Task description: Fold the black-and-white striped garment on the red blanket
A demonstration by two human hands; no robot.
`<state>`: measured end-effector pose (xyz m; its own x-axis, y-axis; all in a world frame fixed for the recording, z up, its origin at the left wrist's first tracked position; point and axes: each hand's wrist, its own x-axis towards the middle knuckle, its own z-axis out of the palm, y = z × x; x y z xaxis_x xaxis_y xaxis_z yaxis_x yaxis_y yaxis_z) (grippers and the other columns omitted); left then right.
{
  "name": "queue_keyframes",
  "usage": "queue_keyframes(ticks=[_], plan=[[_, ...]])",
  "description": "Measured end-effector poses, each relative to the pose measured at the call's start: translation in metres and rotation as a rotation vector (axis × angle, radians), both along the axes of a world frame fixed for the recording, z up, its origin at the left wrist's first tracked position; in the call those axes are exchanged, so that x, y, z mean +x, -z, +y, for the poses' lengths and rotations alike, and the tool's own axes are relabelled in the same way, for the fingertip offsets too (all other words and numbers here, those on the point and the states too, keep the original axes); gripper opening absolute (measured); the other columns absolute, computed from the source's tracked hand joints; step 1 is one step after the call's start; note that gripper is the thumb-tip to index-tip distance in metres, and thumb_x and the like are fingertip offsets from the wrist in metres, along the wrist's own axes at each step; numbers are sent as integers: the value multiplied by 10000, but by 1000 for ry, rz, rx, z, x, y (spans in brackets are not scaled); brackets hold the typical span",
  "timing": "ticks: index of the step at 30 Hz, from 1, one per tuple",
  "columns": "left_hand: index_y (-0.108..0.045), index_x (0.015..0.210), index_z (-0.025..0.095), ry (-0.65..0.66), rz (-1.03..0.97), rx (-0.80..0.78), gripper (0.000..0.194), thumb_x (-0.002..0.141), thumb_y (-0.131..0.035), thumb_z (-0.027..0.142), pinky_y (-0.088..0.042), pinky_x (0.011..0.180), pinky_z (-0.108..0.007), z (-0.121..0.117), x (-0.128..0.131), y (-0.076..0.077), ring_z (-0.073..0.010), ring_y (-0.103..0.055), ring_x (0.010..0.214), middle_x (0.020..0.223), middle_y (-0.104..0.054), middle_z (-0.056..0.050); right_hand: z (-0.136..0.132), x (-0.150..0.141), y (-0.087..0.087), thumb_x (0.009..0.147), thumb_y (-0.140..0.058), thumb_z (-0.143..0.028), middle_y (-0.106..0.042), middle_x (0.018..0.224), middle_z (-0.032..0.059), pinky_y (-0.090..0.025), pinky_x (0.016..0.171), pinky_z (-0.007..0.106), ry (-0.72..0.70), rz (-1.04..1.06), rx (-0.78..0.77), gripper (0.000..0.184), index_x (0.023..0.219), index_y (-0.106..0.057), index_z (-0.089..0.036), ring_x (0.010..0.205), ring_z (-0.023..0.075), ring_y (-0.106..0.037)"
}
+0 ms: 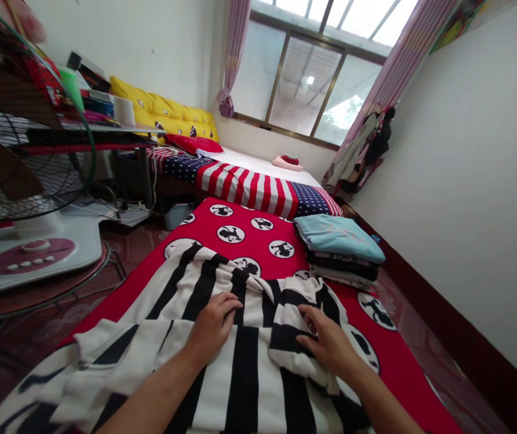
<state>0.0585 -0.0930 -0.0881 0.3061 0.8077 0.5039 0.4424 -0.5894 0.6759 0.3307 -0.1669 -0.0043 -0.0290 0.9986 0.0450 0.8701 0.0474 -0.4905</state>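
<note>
Left hand (213,325) is laid flat on cloth, nothing pinched | right hand (326,340) is rested open, fingers spread, no fold gripped | black-and-white striped garment (244,374) is spread rumpled beneath both, near | red printed bedsheet (240,238) is covered by it | folded clothes stack (337,247) is placed far right

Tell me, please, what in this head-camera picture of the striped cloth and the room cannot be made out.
Head view:
- Striped cloth: lower end cut off by the bottom edge.
- Cloth beneath the left hand and right hand: hidden by them.
- Desk items: partly hidden behind the electric fan.
</note>
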Motion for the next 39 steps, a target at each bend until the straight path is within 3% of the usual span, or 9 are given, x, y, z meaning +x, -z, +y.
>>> queue_keyframes(ticks=[3, 7, 12, 14, 18, 25, 29, 32, 39], plan=[[-681, 942, 207, 7, 3, -11, 252, 859, -487, 70, -489, 915, -352, 0, -1, -1, -203, -597, 1032, 1062, -630, -64, -4, 4, -7, 800, -562, -312, -625, 726, 28, -454, 653, 296, 29, 46, 60, 150, 838, -643, -193, 672, 177, -571], [-690, 924, 210, 5, 12, -31, 259, 848, -492, 61, -483, 919, -346, 0, 0, -2, -201, -598, 1036, 1071, -631, -59, -41, 29, -35, 788, -610, -466, -593, 694, 12, -418, 553, 241, 317, 328, 185, 272, 806, -606, -194, 621, 146, -543], [-699, 889, 220, 5, 47, -43, 257, 838, -503, 62, -477, 909, -344, -2, 2, -7, -201, -595, 1027, 1049, -641, -44, -96, 30, -58, 688, -703, -372, -565, 601, -5, -379, 462, 198, 134, 478, -505, 223, 682, -616, -167, 522, 109, -509], [-701, 888, 224, 2, 55, -49, 250, 844, -506, 74, -475, 905, -348, -2, 1, -8, -203, -593, 1025, 1048, -643, -41, -101, 23, -59, 720, -676, -347, -591, 615, 6, -396, 477, 198, 90, 441, -599, 193, 689, -637, -161, 542, 115, -531], [-701, 889, 219, 6, 49, -47, 246, 853, -497, 86, -473, 906, -354, -2, 1, -6, -206, -593, 1020, 1044, -645, -49, -70, 30, -41, 798, -600, -483, -614, 648, 16, -434, 525, 231, 177, 456, -234, 315, 777, -640, -171, 569, 133, -555], [-681, 958, 209, 76, 47, -58, 275, 816, -500, 58, -486, 921, -314, 0, -6, -14, -186, -619, 1011, 1049, -656, -52, 12, 40, 28, 697, -632, -497, -651, 1110, 138, -508, 855, 434, 341, 313, 248, 482, 1061, -638, -180, 1052, 301, -607], [-651, 1073, 203, 64, 188, 27, 397, 795, -440, 13, -465, 975, -301, 40, -26, -42, -172, -606, 1067, 1105, -649, -58, 20, 10, 30, 773, -601, -421, -613, 1192, 100, -399, 1021, 476, 164, 133, 386, 310, 1008, -665, -229, 1163, 286, -537], [-602, 1195, 189, -74, 474, 91, 470, 793, -431, 16, -430, 1026, -350, 89, -46, -60, -202, -557, 1165, 1224, -609, -93, 19, -16, 18, 778, -628, -324, -595, 1211, 84, -412, 1009, 425, -20, 26, 288, 279, 1041, -658, -237, 1150, 265, -541], [-592, 1216, 247, -23, 749, 60, 653, 601, -620, 29, -254, 1072, -628, 163, -84, -61, -337, -489, 1258, 1242, -631, -94, 42, -45, 29, 723, -636, -136, -616, 1139, 113, -462, 903, 393, -23, -245, 171, 475, 1194, -608, -199, 1075, 301, -573]])
